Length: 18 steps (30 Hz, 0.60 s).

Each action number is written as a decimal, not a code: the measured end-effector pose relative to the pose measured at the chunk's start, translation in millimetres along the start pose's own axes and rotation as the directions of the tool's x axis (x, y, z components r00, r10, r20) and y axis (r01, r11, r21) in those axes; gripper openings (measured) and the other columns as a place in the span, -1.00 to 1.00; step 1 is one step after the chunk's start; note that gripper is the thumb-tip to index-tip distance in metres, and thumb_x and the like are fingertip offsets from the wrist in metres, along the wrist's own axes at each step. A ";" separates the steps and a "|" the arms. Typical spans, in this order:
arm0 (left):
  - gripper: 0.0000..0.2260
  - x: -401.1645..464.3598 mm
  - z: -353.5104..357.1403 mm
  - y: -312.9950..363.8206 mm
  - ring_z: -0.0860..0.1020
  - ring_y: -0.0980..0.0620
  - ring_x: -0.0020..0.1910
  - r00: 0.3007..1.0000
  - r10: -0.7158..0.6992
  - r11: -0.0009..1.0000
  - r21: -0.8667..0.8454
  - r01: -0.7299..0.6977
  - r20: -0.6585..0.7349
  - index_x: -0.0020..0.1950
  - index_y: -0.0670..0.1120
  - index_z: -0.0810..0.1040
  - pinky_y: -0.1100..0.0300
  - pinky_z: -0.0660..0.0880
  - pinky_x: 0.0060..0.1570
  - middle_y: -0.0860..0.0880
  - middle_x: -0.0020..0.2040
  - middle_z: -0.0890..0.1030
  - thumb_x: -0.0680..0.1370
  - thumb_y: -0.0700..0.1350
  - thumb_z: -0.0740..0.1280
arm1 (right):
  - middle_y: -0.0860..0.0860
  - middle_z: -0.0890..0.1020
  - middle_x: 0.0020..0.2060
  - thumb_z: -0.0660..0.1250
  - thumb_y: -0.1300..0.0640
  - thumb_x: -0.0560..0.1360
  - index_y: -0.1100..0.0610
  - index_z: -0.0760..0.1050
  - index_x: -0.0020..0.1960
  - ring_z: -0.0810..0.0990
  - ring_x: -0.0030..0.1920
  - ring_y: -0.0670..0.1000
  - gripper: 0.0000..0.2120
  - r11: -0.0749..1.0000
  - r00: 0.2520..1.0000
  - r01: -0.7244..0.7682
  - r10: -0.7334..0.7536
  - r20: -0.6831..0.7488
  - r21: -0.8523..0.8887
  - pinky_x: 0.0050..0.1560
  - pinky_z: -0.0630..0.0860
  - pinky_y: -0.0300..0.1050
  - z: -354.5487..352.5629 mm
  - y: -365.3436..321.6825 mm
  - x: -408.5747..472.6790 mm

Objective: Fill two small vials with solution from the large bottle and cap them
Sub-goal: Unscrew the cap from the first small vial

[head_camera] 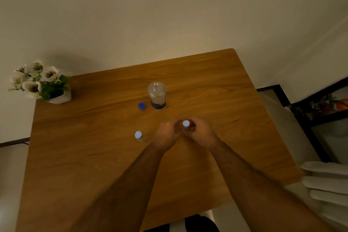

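Bare, hairy forearms, no sleeves.

The single head-worn camera looks forward and steeply down from the near edge across the wooden table point(207, 84) toward the far wall point(150, 15).

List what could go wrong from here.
1. The bottle stands uncapped just beyond both hands, its blue cap lying beside it; a forward reach could tip and spill it.
2. The left hand and right hand hold one vial; the other vial stands by the left wrist and could get knocked.
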<state>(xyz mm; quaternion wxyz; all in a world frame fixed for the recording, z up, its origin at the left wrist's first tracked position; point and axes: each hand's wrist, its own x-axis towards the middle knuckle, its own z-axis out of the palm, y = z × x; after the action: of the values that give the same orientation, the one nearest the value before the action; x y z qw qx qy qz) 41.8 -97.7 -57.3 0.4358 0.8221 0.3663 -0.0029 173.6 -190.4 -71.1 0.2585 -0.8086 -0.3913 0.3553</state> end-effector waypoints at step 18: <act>-0.75 -0.2 -88.4 72.7 0.60 0.17 -0.15 0.993 0.011 0.879 -0.472 -0.067 -0.121 0.29 -0.14 0.49 0.26 0.56 -0.27 0.01 -0.03 0.62 0.61 -0.23 0.26 | -0.04 0.67 -0.06 0.52 0.20 0.41 0.01 0.55 0.03 0.65 -0.02 -0.01 -0.74 0.907 0.969 0.211 -0.147 -0.196 0.363 -0.03 0.62 -0.06 -70.0 -88.5 -6.7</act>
<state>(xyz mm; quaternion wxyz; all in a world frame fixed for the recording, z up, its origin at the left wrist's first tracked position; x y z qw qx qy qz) 57.8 -59.9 49.6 0.6022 0.6960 0.3638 0.1432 185.3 -156.1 36.0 0.4738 -0.7299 -0.3647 0.3314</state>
